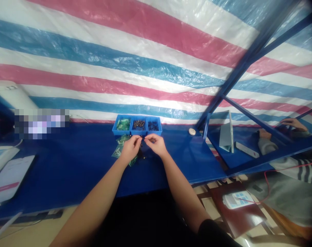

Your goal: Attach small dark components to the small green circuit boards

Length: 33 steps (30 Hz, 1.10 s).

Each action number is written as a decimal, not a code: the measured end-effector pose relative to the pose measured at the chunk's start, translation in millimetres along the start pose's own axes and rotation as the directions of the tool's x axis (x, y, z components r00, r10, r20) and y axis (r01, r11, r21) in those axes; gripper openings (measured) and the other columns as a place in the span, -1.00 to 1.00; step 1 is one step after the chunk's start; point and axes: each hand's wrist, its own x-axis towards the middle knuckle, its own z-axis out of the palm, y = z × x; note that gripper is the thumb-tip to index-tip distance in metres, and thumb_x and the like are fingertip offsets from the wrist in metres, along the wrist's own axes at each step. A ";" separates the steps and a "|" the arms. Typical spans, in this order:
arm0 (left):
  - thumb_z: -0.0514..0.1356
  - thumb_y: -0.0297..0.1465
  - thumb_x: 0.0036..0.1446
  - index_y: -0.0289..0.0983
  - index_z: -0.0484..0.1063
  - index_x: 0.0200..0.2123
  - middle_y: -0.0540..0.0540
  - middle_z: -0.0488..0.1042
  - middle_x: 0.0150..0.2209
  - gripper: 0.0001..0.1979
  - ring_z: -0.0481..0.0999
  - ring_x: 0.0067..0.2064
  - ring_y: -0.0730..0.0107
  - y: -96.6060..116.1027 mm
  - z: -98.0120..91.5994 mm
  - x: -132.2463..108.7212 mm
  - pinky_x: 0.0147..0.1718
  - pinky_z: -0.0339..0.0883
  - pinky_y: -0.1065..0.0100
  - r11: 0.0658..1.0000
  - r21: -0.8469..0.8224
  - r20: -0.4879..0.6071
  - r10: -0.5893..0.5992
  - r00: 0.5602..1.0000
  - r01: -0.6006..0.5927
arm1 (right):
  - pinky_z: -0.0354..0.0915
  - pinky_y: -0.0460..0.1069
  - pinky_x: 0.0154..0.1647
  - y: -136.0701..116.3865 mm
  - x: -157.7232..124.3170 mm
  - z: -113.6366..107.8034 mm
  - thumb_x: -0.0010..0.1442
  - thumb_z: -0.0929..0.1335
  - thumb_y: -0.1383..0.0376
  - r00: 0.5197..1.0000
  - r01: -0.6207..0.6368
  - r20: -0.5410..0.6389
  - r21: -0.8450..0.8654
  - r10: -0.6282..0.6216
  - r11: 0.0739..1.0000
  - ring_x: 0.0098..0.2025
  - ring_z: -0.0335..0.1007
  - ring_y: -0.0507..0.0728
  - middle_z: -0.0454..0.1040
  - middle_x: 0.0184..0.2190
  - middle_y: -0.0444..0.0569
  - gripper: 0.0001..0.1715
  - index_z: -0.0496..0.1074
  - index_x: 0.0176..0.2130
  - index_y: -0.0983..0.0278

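My left hand [131, 146] and my right hand [156, 144] meet above the blue table, fingertips pinched close together. Something small and dark seems to be between them, too small to name. Just beyond stand three joined blue bins [122, 132]. In the left bin lie green pieces [123, 124]; the middle one holds small brass-and-dark parts [139, 124], and the right one small dark parts [153, 126]. Several green pieces [118, 151] lie on the table beside and partly under my left hand. A few tiny dark bits are near my fingers, blurred.
On the table's left are a tablet-like panel [10, 178] and a white device [1, 154]. A round whitish object [192, 131] sits to the right, near the blue metal frame [223, 92]. Beyond it, another person's arms [271, 151] rest by a propped panel [226, 133].
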 end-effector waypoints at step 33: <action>0.08 -0.16 0.23 -0.21 0.42 -0.12 0.02 0.48 -0.43 -0.70 0.45 -0.44 0.43 4.6 -2.7 -0.8 -0.39 0.27 0.43 0.999 -0.054 -0.031 0.005 1.000 -0.007 | 0.40 -0.03 -0.32 3.5 -0.6 1.9 0.07 0.43 0.13 0.999 0.019 -0.031 0.014 -0.019 1.000 -0.41 0.45 0.07 0.56 -0.39 -0.03 -0.71 0.56 -0.28 0.28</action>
